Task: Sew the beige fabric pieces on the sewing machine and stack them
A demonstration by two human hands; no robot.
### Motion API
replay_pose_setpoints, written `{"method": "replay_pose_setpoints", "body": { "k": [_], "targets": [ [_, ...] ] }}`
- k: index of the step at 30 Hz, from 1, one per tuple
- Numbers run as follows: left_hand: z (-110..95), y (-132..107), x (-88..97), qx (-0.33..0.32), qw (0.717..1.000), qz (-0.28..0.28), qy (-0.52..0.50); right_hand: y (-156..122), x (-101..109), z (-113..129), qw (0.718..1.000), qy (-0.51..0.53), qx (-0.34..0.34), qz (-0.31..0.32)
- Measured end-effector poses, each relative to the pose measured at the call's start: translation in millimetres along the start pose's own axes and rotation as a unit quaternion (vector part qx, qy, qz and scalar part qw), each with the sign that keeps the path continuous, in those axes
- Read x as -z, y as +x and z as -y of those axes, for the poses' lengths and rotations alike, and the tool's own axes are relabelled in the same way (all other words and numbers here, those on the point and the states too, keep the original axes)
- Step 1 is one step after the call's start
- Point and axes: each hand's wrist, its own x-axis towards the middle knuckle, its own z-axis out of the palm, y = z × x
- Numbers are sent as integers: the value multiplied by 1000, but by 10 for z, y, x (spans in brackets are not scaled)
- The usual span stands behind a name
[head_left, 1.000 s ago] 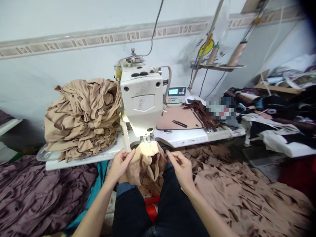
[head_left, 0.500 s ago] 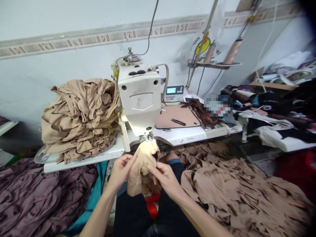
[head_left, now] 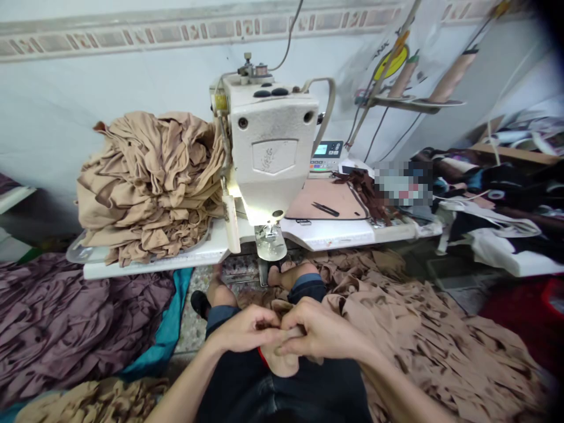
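A small beige fabric piece (head_left: 282, 359) is gathered between my hands above my lap. My left hand (head_left: 249, 330) pinches it with thumb and fingers, and my right hand (head_left: 315, 332) grips it close beside. Part of the cloth hangs below the fingers; the rest is hidden by them. Beyond my hands stands a white sewing machine (head_left: 271, 158). Its lamp lights the presser foot and the bare narrow metal arm (head_left: 271, 244), with no cloth on it.
A heap of beige fabric pieces (head_left: 150, 182) stands left of the machine. Black thread snips (head_left: 325, 208) lie on a pink mat (head_left: 308, 198). Brown fabric (head_left: 432, 329) piles up at right, purple fabric (head_left: 79, 329) at left. Thread cones (head_left: 453, 76) stand behind.
The beige fabric piece has come off the machine arm and moved down toward my lap in both hands. My hands have drawn together. The view has tilted down.
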Motion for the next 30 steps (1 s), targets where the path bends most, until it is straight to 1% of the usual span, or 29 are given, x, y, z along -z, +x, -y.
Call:
{"method": "replay_pose_setpoints", "body": {
  "k": [1,2,4,6,8,10,11,12,13,15,16,20,22,24,25,27,30],
  "targets": [
    [14,-16,-6,11,1000,8,-7,-23,44,-15,1000,-2,-7,0],
    [25,-40,3,19,1000,-2,-17,-45,86,-37,1000,-2,-12,-8],
    [37,-95,52,40,998,-40,-37,-83,148,-86,999,2,-15,-37],
    [44,-130,107,76,995,-46,-37,-104,161,-117,998,15,-10,-66],
    [57,-122,125,114,993,-17,-33,-100,131,-112,997,30,0,-70],
    [79,-70,97,130,990,23,-49,-83,90,-87,998,35,17,-48],
    [89,-37,74,123,990,28,-66,-74,74,-78,999,32,26,-34],
    [95,-5,51,108,991,19,-82,-68,65,-77,999,28,33,-26],
    [95,22,33,88,992,-4,-95,-65,62,-87,999,25,36,-25],
    [73,48,17,46,991,-71,-107,-72,70,-137,998,30,28,-46],
    [52,47,20,32,990,-97,-100,-78,78,-173,997,38,17,-65],
    [-71,-14,80,0,986,-157,-47,-67,105,-288,980,93,-42,-170],
    [-127,-46,124,-29,979,-196,-49,-26,112,-288,969,109,-51,-218],
    [-172,-65,176,-47,973,-219,-52,26,122,-243,961,118,-51,-245],
    [-192,-69,204,-51,972,-227,-41,49,129,-206,959,119,-47,-255],
    [-230,-69,254,-64,966,-251,14,80,148,-115,957,97,-30,-272],
    [-292,-53,301,-112,944,-287,115,84,181,33,951,11,18,-309]
  ]
}}
